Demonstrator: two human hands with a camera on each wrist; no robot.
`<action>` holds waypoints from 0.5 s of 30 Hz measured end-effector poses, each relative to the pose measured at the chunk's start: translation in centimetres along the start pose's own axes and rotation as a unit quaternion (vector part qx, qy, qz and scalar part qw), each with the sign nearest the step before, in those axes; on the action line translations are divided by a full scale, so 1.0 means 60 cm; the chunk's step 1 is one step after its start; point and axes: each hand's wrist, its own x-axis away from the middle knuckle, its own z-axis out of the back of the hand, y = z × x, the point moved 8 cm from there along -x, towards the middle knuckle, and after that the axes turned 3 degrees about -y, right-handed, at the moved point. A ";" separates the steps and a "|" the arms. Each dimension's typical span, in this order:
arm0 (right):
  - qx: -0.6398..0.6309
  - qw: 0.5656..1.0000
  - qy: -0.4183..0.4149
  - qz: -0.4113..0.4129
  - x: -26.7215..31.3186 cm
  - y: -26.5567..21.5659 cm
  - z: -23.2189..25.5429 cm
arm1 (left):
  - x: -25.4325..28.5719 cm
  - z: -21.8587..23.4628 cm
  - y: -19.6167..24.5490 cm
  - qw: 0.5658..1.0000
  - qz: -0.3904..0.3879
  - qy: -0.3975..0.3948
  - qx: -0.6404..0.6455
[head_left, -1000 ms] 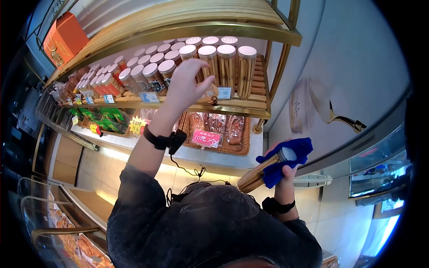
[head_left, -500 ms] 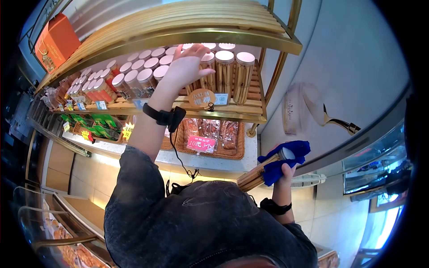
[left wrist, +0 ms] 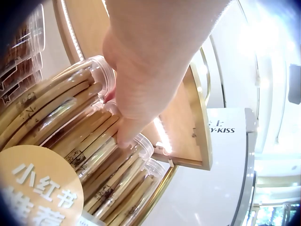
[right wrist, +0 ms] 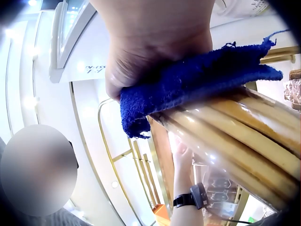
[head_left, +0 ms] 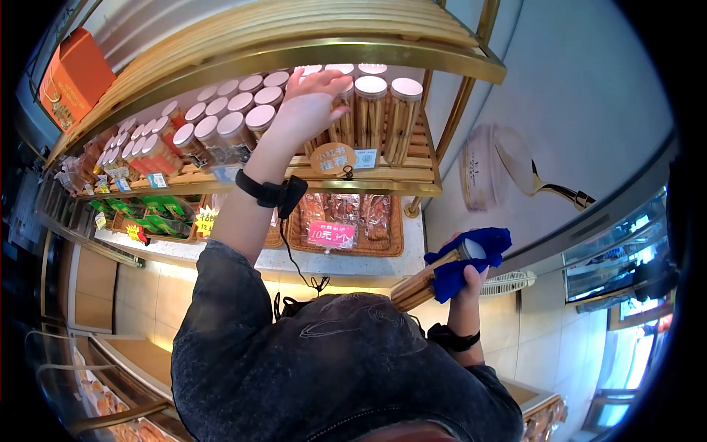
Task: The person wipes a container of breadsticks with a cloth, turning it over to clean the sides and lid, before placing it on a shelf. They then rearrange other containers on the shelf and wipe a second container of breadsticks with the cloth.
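Note:
At the front row of the shelf, my left hand (head_left: 305, 110) grips the top of a clear jar of stick-shaped snacks (left wrist: 96, 146). Its fingers lie over the pale lid and the thumb is at the jar's side; the hand hides most of that lid. Similar jars (head_left: 403, 121) stand upright close beside it. My right hand (head_left: 471, 286) holds another such jar (head_left: 421, 286), tilted, low in front of my body. A blue cloth (right wrist: 197, 87) is wrapped round its lidded end, between the palm and the jar.
An upper slatted shelf (head_left: 294, 29) with a brass edge overhangs the jars. A round orange sign (head_left: 331, 158) stands at the front of the lower shelf (head_left: 398, 180). Below is a wicker basket (head_left: 398, 236) of packaged food. An orange box (head_left: 77, 77) sits far left.
My left hand moved from in front of the jars onto the top of a front-row jar, its fingers now over the lid. The right hand keeps its jar and cloth nearly in place.

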 end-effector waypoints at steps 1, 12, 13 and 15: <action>0.024 1.000 -0.007 -0.001 0.001 0.002 0.001 | 0.001 -0.001 -0.001 1.000 -0.004 0.002 -0.008; 0.044 0.999 -0.014 -0.003 0.007 0.006 0.002 | -0.003 0.010 0.013 0.998 0.007 0.008 -0.056; 0.043 0.999 -0.007 -0.005 0.008 0.007 0.004 | -0.005 0.016 0.019 0.999 0.011 0.009 -0.042; 0.042 0.999 0.002 -0.006 0.009 0.006 0.004 | -0.011 0.016 0.030 1.000 0.013 0.010 -0.027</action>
